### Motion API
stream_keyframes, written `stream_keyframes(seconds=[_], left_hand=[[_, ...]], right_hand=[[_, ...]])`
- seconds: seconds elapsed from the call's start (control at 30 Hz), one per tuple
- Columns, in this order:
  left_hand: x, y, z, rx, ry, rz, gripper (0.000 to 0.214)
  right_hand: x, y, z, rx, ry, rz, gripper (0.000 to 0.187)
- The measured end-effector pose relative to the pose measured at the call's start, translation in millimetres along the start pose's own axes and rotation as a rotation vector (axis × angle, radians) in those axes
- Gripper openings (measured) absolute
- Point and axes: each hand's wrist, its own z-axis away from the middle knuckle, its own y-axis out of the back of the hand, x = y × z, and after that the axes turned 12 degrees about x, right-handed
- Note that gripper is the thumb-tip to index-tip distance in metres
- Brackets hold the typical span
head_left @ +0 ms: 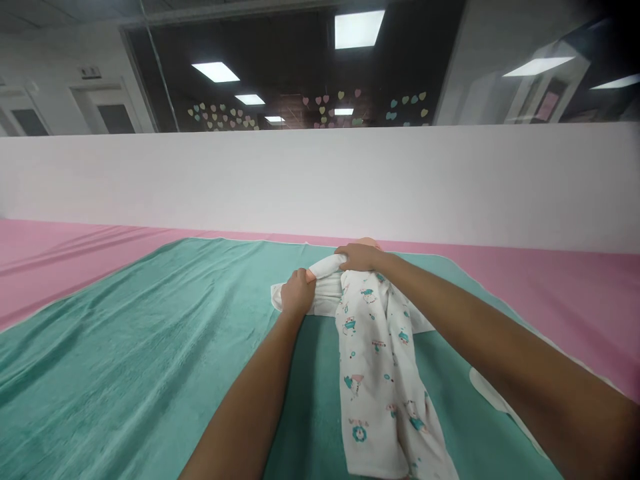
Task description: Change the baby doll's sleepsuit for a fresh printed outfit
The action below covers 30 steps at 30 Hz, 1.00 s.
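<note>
Left hand point(299, 291), gripping outer end of white sleeve point(327, 267), long axis toward two o'clock, right hand point(358, 257) clasping inner end.

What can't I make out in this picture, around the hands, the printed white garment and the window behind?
In the head view:
- The small figure's head: mostly hidden by the right hand.
- The printed white garment: its lower right part is cut off by the bottom edge.
- The white item at right: partly covered by the right forearm.
- The heart-shaped notes: too small to show any writing.
</note>
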Motion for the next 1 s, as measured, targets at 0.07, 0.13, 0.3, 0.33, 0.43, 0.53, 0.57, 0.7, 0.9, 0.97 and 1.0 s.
stream_keyframes(seconds=[0.07, 0.13, 0.3, 0.33, 0.43, 0.53, 0.57, 0.7, 0.9, 0.97, 1.0], left_hand=[[2.3, 1.2, 1.7, 0.022, 0.025, -0.026, 0.019], [3.8, 1.6, 2.4, 0.030, 0.060, -0.057, 0.015], [2.7, 2.3, 0.8, 0.004, 0.158, -0.050, 0.023], [2.5, 2.6, 0.5, 0.000, 0.163, -0.046, 0.025], [2.3, 3.8, 0.5, 0.010, 0.186, -0.041, 0.021], [1.6, 3.9, 0.8, 0.028, 0.203, -0.008, 0.015], [1.0, 3.7, 0.8, 0.038, 0.199, 0.014, 0.016], [-1.9, 2.9, 0.0, 0.086, 0.233, 0.115, 0.023], [-5.3, 3.6, 0.3, 0.075, 0.360, 0.210, 0.024], [-6.1, 3.6, -0.1, 0.075, 0.374, 0.234, 0.025], [-6.6, 3.4, -0.6, 0.076, 0.385, 0.250, 0.024]], right_hand=[[-0.8, -3.0, -0.3, -0.021, -0.016, -0.024, 0.052], [-1.7, -5.4, -1.6, -0.045, -0.027, -0.039, 0.052], [-0.6, -7.7, -4.9, -0.058, -0.021, -0.059, 0.050], [-0.3, -7.9, -4.9, -0.057, -0.019, -0.064, 0.050], [-0.4, -8.2, -4.7, -0.063, -0.021, -0.068, 0.051], [-1.6, -7.9, -5.3, -0.069, -0.033, -0.057, 0.050], [-2.1, -7.6, -5.8, -0.070, -0.034, -0.053, 0.050], [-4.6, -6.4, -8.2, -0.072, -0.030, -0.044, 0.051], [-7.6, -3.1, -10.1, -0.067, -0.035, -0.033, 0.053], [-7.5, -3.2, -10.1, -0.069, -0.037, -0.034, 0.054], [-7.3, -4.0, -10.1, -0.071, -0.037, -0.035, 0.054]])
